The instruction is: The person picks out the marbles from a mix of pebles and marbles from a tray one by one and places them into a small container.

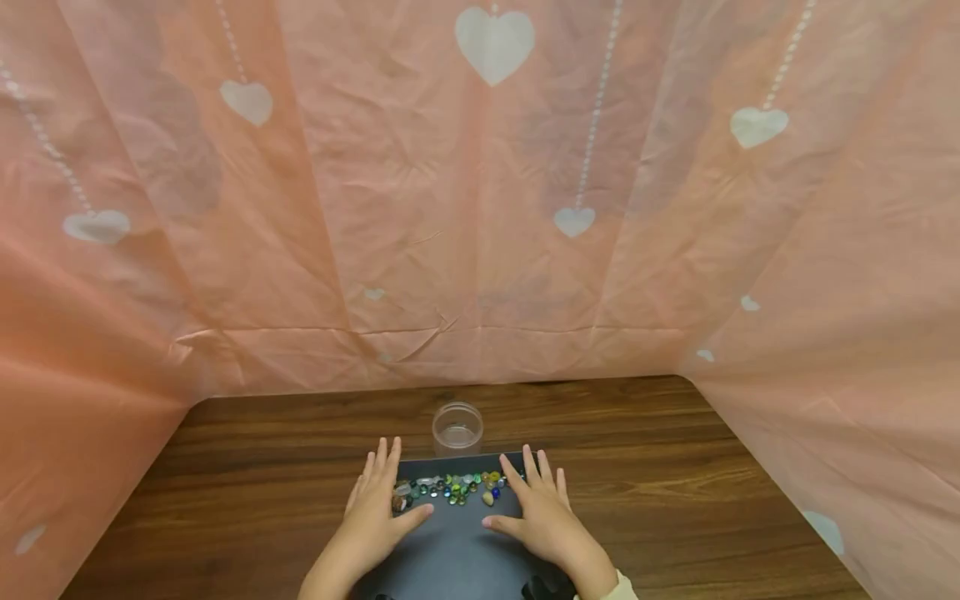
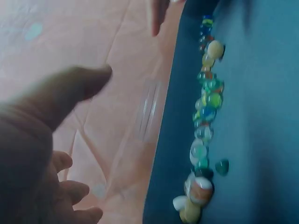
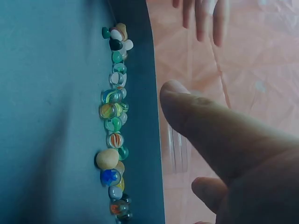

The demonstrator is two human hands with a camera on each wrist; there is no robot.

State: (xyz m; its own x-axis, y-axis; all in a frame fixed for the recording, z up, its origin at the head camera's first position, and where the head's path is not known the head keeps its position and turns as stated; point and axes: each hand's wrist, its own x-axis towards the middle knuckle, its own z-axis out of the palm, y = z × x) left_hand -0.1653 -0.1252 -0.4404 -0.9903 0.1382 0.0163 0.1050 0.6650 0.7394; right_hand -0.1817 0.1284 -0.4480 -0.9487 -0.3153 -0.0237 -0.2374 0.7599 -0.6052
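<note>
Work in hand: a levelling or readying step over the tray (image 1: 457, 554), by judgement; nothing is lifted.
Next move: a light fingertip pinch would be called for if a single piece were to be taken, as round glass is likely to roll.
Curtain: thin pink cloth (image 1: 480, 208), creased, printed with pale hearts.
Tabletop: dark brown, streaked wood grain (image 1: 675, 475).
Tray: dark, smooth and matt, with a low straight wall.
Hands: the left hand (image 1: 372, 510) and right hand (image 1: 545, 515) are held at its two sides, fingers spread, nothing grasped.
Container: round, clear, thin-walled (image 1: 457, 429), stood beyond the far wall.
Stones: a tan pebble (image 3: 107, 159), opaque and rounded.
Marbles: glossy glass balls (image 1: 456, 483), some swirled, lined along the tray's far wall.
</note>
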